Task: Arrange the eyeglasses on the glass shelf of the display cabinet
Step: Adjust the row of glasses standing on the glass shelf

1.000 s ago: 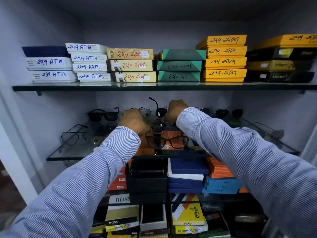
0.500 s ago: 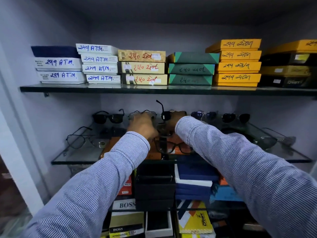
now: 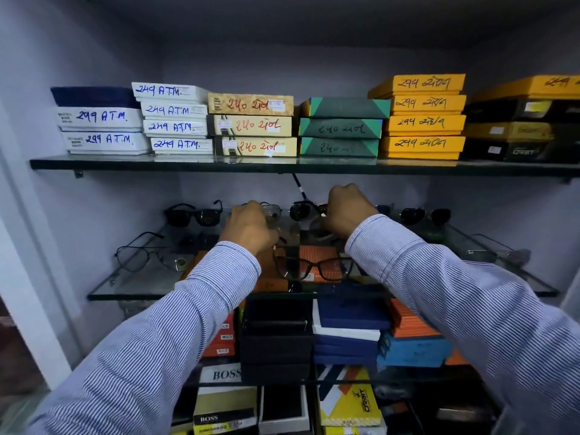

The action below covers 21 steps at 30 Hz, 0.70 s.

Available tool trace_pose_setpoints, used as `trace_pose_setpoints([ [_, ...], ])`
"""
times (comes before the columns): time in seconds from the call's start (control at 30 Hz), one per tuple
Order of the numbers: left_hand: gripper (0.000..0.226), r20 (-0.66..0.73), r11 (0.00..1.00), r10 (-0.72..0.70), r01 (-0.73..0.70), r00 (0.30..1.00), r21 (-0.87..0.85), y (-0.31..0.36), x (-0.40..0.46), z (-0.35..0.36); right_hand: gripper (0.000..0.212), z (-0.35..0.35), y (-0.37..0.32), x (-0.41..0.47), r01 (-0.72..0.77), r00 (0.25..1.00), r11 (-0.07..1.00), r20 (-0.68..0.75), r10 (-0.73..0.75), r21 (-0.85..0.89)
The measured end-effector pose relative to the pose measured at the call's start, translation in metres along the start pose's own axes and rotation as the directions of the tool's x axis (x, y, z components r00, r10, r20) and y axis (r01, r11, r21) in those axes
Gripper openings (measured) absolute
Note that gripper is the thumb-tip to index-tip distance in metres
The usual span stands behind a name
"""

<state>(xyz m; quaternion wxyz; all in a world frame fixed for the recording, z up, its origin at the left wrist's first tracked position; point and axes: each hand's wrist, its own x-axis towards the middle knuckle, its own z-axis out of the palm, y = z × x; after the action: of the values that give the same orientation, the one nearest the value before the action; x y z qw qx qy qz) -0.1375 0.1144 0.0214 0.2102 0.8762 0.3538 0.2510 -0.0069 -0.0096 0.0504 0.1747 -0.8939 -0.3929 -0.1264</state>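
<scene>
Head view, looking into display cabinet w/ two glass shelves. Both arms in striped blue-white sleeves (image 3: 470, 302) reaching to mid-frame. Left hand (image 3: 248, 227) curled, knuckles toward camera, fingers pressed together around clear-lens glasses (image 3: 272, 211) at back row; exact grip hidden. Right hand (image 3: 348, 208) also curled, fingers closed on dark sunglasses (image 3: 301, 211) just beside, centre of frame, one temple arm (image 3: 298, 186) sticking up toward upper shelf edge; fingertips not visible, so pinch vs. full grip: cannot tell. Glass shelf (image 3: 150, 285) across middle of frame holding eyeglasses: black sunglasses (image 3: 194, 213) at back left, wire-frame pair (image 3: 138, 251) left of centre, black-framed clear pair (image 3: 314, 268) near front edge between wrists, dark pair (image 3: 425, 215) at back right, thin-rimmed pair (image 3: 496, 251) far right. Upper shelf (image 3: 282, 166) w/ stacked labelled boxes: white (image 3: 175, 127) at upper left, tan (image 3: 251, 125), green (image 3: 342, 127), yellow (image 3: 423, 120) at upper right. More boxes (image 3: 345, 340) stacked under glass shelf, lower centre.
</scene>
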Motion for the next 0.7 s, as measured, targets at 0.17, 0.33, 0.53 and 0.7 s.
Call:
trace_pose_setpoints([
  [0.17,0.033,-0.122,0.989,-0.008,-0.01,0.993,-0.145,-0.002,-0.005,-0.003,0.021,-0.012,0.006,-0.024,0.13,0.985,0.99,-0.109,-0.137,-0.062],
  [0.33,0.026,-0.062,0.941,-0.025,0.002,0.998,-0.339,0.003,-0.016,-0.008,0.015,-0.023,0.007,-0.042,0.243,0.953,0.964,-0.158,-0.258,-0.11],
  [0.53,0.04,-0.037,0.827,-0.045,0.016,0.998,-0.562,-0.002,-0.028,-0.019,0.015,-0.028,0.015,-0.051,0.401,0.886,0.908,-0.2,-0.419,-0.125],
  [0.7,0.025,0.038,0.695,-0.115,0.107,0.993,-0.711,0.0,-0.044,-0.036,0.017,-0.034,0.025,-0.054,0.568,0.79,0.814,-0.194,-0.581,-0.124],
])
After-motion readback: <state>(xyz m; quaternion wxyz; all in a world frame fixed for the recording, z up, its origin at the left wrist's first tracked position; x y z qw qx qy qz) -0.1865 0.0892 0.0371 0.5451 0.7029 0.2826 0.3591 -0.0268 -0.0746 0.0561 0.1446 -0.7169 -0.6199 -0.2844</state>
